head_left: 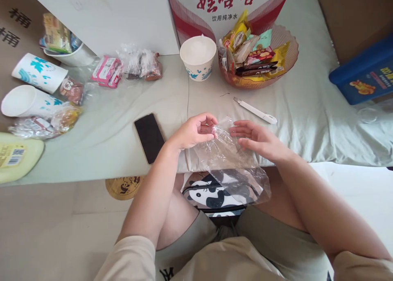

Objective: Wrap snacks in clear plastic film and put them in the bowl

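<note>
A clear, crumpled plastic bag [233, 154] lies between my hands and hangs over the table's front edge above my lap. My left hand [196, 131] has curled fingers and a thumb at the bag's upper left edge, gripping it there. On the other side, my right hand [259, 140] reaches over the bag with its fingers stretched out and the thumb apart, close to or touching the plastic. Beyond my right hand lies a white utility knife [255, 110]. A black-screened phone [149, 138] rests left of my left wrist.
A paper cup [198, 59] stands beside a pink bowl [290, 60] of wrapped snacks. Pink packets [106, 71] and bagged snacks [143, 64] lie at the back left. Two tipped paper cups [39, 73] are farther left. A blue box [365, 72] stands at the right.
</note>
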`<state>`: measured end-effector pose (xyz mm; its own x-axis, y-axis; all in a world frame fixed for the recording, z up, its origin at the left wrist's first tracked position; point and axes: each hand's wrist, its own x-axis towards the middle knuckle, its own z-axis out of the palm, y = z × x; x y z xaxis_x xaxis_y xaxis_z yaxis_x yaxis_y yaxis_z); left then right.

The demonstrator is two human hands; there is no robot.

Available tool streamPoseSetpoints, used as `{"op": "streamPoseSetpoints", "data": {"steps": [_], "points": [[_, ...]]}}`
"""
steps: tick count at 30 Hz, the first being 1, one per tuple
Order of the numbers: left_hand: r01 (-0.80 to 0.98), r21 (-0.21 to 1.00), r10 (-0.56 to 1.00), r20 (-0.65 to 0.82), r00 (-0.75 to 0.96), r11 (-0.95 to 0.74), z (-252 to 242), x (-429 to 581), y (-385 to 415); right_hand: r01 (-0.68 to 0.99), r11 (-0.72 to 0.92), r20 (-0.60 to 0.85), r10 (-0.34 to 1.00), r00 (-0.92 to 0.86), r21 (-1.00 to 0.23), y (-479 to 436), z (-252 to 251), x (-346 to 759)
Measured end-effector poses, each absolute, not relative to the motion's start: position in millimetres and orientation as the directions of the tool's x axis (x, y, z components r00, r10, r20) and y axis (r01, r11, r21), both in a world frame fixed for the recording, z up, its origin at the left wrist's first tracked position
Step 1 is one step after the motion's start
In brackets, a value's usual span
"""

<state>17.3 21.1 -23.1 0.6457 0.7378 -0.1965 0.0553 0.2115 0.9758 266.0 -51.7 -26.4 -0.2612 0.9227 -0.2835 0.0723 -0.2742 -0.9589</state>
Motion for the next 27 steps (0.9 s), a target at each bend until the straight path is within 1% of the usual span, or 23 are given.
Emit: {"op": "streamPoseSetpoints", "data": {"steps": [3,7,9,11,13,14,15,16,17,19,21,22,24,27], "points": [[0.041,0.976,0.736,-0.188,0.65,0.213,-20.0,19.1,18.1,0.122,-0.291,-0.315,0.891,-0.327,-0.949,-53.9,-23.1,261.8],[0.04,0.982,0.761,-0.168,0.627,0.185,-19.2,17.5,16.6,0.282,-0.295,-0.394,0.818,-0.42,-0.913,-54.4,-18.3,260.5],[0.042,0.991,0.787,-0.13,0.603,0.131,-21.7,14.9,19.2,0.321,-0.277,-0.401,0.807,-0.434,-0.906,-54.5,-16.0,260.1],[0.057,0.998,0.857,-0.059,0.512,0.034,-25.5,12.0,23.8,0.29,-0.279,-0.382,0.83,-0.406,-0.915,-54.5,-14.3,259.4],[0.069,0.997,0.942,0.001,0.336,-0.025,-28.7,10.2,28.4,0.226,-0.279,-0.343,0.877,-0.336,-0.933,-54.2,-13.3,258.6],[0.058,0.998,0.968,-0.012,0.25,-0.003,-29.6,10.4,29.7,0.195,-0.266,-0.315,0.905,-0.286,-0.944,-53.8,-13.0,258.1],[0.029,0.998,0.979,-0.061,0.196,0.056,-30.0,11.5,29.9,0.17,-0.246,-0.281,0.933,-0.225,-0.954,-53.4,-13.0,257.7],[-0.018,0.99,0.973,-0.137,0.186,0.142,-29.7,13.6,28.7,0.152,-0.22,-0.243,0.957,-0.157,-0.964,-52.9,-13.1,257.3],[-0.068,0.967,0.949,-0.227,0.221,0.247,-29.1,16.6,26.2,0.144,-0.194,-0.208,0.974,-0.093,-0.97,-52.3,-13.3,256.9],[-0.127,0.88,0.846,-0.388,0.366,0.458,-27.4,24.8,18.6,0.145,-0.153,-0.154,0.988,0.009,-0.978,-51.4,-14.3,256.2],[-0.12,0.802,0.744,-0.472,0.473,0.585,-26.2,33.5,10.7,0.157,-0.136,-0.128,0.99,0.059,-0.978,-51.2,-15.5,255.5],[-0.103,0.787,0.717,-0.489,0.497,0.609,-26.0,37.1,7.9,0.162,-0.132,-0.122,0.99,0.069,-0.978,-51.3,-16.1,255.3],[-0.079,0.811,0.73,-0.474,0.493,0.58,-26.1,42.1,5.4,0.156,-0.129,-0.118,0.99,0.074,-0.979,-51.9,-17.3,255.2],[-0.071,0.904,0.833,-0.356,0.423,0.422,-26.5,43.4,7.8,0.126,-0.145,-0.141,0.989,0.041,-0.981,-52.3,-18.5,255.5]]}}
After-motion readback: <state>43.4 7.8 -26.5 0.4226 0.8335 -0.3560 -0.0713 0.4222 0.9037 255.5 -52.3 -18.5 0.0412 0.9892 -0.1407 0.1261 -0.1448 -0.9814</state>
